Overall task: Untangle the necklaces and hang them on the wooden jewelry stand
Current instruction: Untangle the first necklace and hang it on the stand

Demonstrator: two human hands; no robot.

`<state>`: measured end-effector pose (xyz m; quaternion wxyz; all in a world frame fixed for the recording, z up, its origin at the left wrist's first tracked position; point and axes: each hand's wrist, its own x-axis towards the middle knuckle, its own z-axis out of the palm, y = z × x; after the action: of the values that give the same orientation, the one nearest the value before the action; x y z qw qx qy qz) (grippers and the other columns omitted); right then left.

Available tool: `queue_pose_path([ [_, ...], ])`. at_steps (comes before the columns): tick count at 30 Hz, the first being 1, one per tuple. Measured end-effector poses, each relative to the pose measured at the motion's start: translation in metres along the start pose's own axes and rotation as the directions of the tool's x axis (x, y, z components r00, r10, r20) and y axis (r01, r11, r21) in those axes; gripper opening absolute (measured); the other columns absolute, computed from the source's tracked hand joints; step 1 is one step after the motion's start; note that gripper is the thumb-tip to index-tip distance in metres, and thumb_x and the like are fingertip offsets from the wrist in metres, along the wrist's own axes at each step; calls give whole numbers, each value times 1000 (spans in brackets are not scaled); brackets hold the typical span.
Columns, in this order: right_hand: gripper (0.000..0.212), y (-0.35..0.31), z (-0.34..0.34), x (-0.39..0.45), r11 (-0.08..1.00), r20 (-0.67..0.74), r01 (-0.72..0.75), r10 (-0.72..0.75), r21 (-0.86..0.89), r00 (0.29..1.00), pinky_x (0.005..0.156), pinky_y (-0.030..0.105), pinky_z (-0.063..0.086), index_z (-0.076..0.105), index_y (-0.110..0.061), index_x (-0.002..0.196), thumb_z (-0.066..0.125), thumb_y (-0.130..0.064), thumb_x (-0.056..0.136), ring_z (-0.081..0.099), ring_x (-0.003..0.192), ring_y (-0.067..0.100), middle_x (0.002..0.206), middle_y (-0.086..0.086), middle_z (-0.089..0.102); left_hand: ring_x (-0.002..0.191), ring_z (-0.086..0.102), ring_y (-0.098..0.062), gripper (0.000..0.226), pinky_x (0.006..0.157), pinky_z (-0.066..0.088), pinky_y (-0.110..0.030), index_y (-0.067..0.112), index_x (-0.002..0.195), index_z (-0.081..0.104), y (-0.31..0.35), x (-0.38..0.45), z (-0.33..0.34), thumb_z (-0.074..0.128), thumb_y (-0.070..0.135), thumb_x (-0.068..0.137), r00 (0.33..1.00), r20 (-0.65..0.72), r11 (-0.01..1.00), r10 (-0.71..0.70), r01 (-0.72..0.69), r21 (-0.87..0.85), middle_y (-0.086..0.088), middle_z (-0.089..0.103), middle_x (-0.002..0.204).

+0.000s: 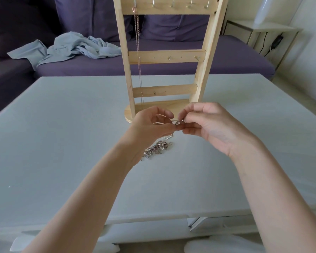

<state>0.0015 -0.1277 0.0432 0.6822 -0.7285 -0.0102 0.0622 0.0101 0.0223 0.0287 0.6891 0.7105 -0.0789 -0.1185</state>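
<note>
Nearest, the left hand (153, 123) and right hand (206, 125) are both pinching a silver necklace (178, 122) at its lifted end, while the rest is lying heaped on the tabletop (62, 125). Beyond, one rose-gold chain (138, 52) is already hanging on the wooden jewelry stand (167, 56); the remaining hooks are waiting.

One stand (164, 57) is on the one counter (62, 125). It has three crossbars; the top bar shows five hooks. One rose-gold chain (137, 42) hangs from the leftmost top hook. One tangle of silver necklaces (156, 148) lies on the counter; how many strands it holds cannot be told. Two hands are in view, left (150, 125) and right (208, 123). One blue cloth (69, 47) lies on one purple sofa (226, 57).
</note>
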Motion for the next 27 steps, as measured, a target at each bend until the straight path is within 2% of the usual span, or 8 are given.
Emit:
queue_pose_path([
  [3, 28, 1, -1, 0, 1000, -18, -7, 7, -7, 1000, 60, 17, 52, 64, -5, 70, 48, 12, 85, 64, 62, 13, 61, 0, 64, 70, 59, -16, 24, 85, 53, -36, 14, 90, 58, -2, 1, -2, 71, -1, 77, 997, -45, 993, 65, -61, 102, 0, 57, 77],
  [7, 14, 2, -2, 0, 1000, -6, 10, -10, -28, 1000, 65, 19, 53, 64, -6, 77, 62, 8, 81, 62, 69, 15, 73, 5, 63, 70, 62, -12, 30, 70, 49, -21, 23, 91, 58, -3, 3, -5, 76, 6, 74, 989, -60, 964, 138, -120, 238, 4, 56, 85],
  [11, 20, 4, 0, 1, 998, -16, -12, 11, -65, 1000, 66, 19, 53, 61, -9, 78, 66, 11, 77, 59, 68, 13, 72, 2, 58, 64, 62, -7, 32, 63, 47, -14, 27, 91, 57, -1, 3, -6, 78, 12, 73, 986, -21, 938, 164, -149, 313, 7, 56, 87],
  [15, 25, 3, 1, 2, 993, -47, -19, 14, -116, 999, 68, 23, 51, 59, -10, 78, 67, 14, 73, 54, 66, 16, 72, 4, 53, 61, 63, -7, 33, 67, 48, -21, 26, 91, 56, -1, 2, -8, 76, 6, 74, 990, 15, 939, 143, -140, 313, 6, 57, 88],
  [20, 27, 3, 5, 2, 997, -96, -8, 1, -74, 995, 68, 24, 49, 59, -11, 79, 60, 16, 76, 53, 68, 17, 73, 6, 52, 62, 62, -3, 30, 64, 45, -18, 25, 89, 56, -4, 2, -5, 71, 2, 77, 993, 30, 939, 116, -119, 323, 7, 57, 88],
  [24, 28, 1, 2, 3, 996, -136, 24, -36, -84, 990, 60, 19, 44, 62, -11, 77, 57, 17, 76, 50, 65, 17, 73, 4, 53, 60, 61, 3, 31, 63, 45, -14, 26, 86, 56, -3, 2, -4, 70, -1, 78, 993, 10, 953, 115, -113, 282, 9, 57, 88],
  [27, 29, 1, 0, 3, 993, -160, 61, -77, -105, 984, 62, 20, 43, 65, -12, 75, 54, 15, 78, 48, 64, 15, 75, 4, 55, 61, 61, 1, 29, 66, 44, -18, 24, 85, 57, -3, 2, -5, 72, 1, 77, 993, -24, 964, 119, -110, 241, 8, 58, 90],
])
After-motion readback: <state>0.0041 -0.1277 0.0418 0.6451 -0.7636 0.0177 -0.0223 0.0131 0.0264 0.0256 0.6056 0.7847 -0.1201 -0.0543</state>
